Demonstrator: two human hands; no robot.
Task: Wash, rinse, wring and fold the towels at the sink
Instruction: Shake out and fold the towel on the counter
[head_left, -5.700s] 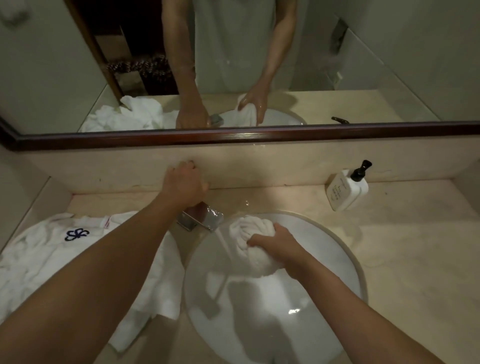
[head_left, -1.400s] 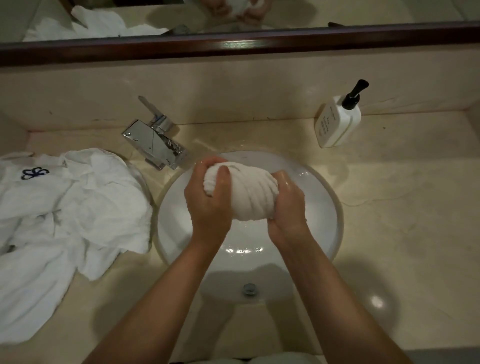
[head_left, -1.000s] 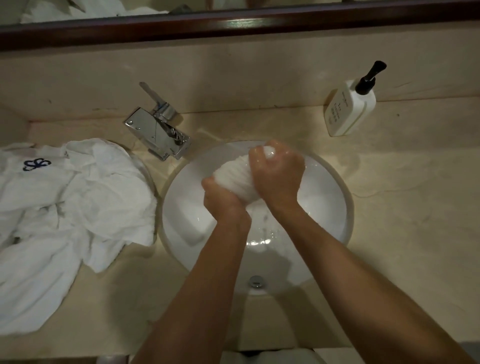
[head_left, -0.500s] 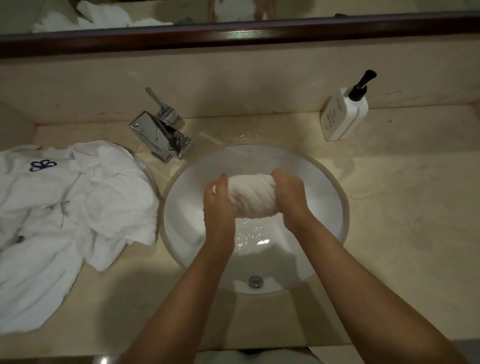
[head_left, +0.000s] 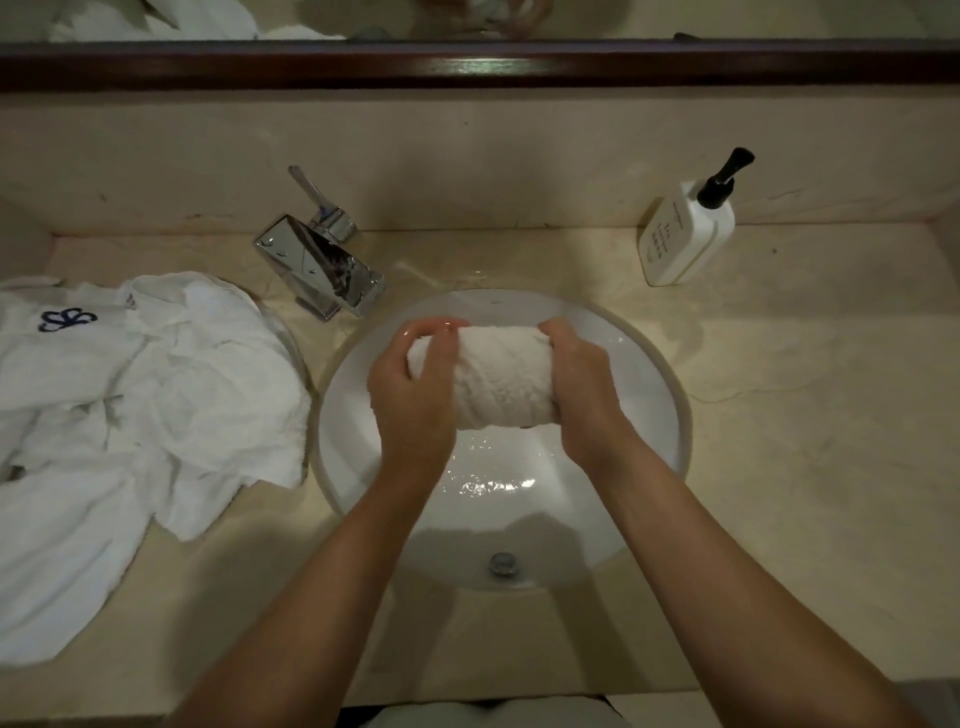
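Note:
A white towel, twisted into a thick roll, is held level over the round white sink. My left hand grips its left end, fingers curled over the top. My right hand grips its right end. A little water glints in the basin below, near the drain. No water runs from the chrome faucet behind the sink on the left.
A heap of white towels, one with a blue emblem, lies on the beige counter left of the sink. A white pump soap bottle stands at the back right by the wall. A dark-framed mirror runs above.
Five seconds ago my left hand was on the faucet and my right held the towel in the basin. Since then both hands have twisted the roll; it now lies level between them.

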